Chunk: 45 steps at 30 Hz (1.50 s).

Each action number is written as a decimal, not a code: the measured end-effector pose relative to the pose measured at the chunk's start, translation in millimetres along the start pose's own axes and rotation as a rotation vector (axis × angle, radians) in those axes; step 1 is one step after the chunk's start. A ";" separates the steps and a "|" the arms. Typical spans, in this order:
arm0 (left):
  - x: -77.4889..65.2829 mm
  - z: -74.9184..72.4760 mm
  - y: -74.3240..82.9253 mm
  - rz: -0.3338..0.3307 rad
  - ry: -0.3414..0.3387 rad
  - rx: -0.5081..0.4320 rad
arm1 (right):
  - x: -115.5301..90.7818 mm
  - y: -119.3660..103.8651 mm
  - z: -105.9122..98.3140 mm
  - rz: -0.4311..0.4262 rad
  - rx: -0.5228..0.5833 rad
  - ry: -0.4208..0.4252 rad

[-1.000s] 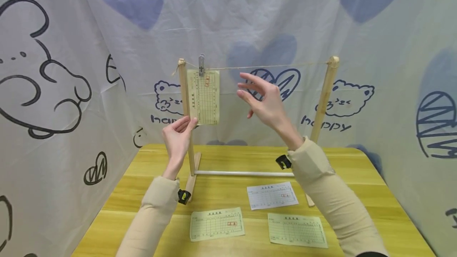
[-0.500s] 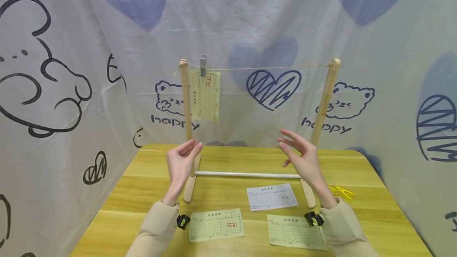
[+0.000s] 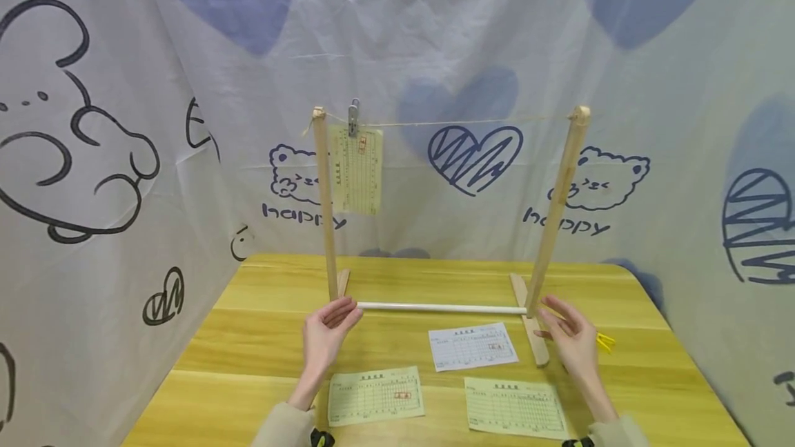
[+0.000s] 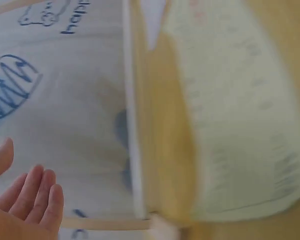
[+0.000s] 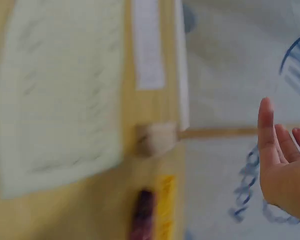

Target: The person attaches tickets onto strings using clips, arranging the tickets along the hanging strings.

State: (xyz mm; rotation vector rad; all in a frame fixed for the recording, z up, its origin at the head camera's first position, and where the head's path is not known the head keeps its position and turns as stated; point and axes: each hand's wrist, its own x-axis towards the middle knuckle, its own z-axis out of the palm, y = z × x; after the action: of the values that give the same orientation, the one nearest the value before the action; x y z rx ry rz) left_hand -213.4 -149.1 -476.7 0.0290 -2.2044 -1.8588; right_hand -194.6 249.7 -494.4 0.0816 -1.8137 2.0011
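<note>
Both the left grip (image 3: 323,334) and right grip (image 3: 575,343) are empty, fingers loosely parted, over the bench (image 3: 230,371): from the right, yellow peg (image 3: 605,341) at 3, right slip (image 3: 515,407) at 7, white slip (image 3: 472,348) at 9; from the left, left slip (image 3: 375,396) at 5, hung slip (image 3: 357,174) near 12. Slips probably handle best pinched by one edge, kept square. The cloth (image 3: 397,33) reads "happy" twice; slip print is illegible.
</note>
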 end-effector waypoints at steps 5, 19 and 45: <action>-10.8 6.6 -30.0 -0.012 -0.102 0.094 | -9.6 21.5 -24.6 0.066 0.013 0.127; -13.4 13.4 -63.4 -0.041 -0.481 0.158 | -25.6 36.9 -65.9 0.368 0.151 0.477; -3.7 38.2 -64.5 -0.030 -0.600 0.382 | -29.0 55.9 -100.4 0.365 0.218 0.578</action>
State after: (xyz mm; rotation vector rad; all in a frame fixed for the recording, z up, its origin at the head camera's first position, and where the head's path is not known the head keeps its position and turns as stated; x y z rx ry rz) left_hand -227.3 -123.3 -545.8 -0.4858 -2.9425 -1.5671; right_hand -163.8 335.4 -570.2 -0.7345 -1.3019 2.1538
